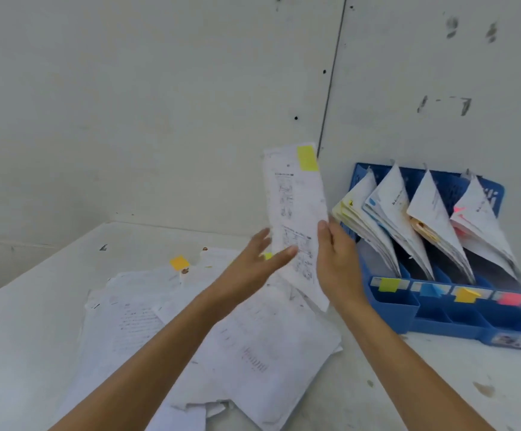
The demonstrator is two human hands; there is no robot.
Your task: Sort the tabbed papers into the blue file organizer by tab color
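Meeting white walls (128, 88), the counter (35, 321) bears a blue file organizer (439, 321). Beside it, right hand (337, 262) pinches a yellow-tabbed paper (293, 197); left hand (253, 262) touches it, fingers straight.

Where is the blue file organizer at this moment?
In the head view, the blue file organizer stands at the right, against the wall, just beside the right hand.

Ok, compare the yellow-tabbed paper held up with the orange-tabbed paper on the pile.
The white printed paper with the yellow tab stands upright in the air, gripped by the right hand; the white paper with the orange tab lies flat on the pile, untouched. Tabs differ: yellow against orange. Both are tabbed white sheets, not yet filed.
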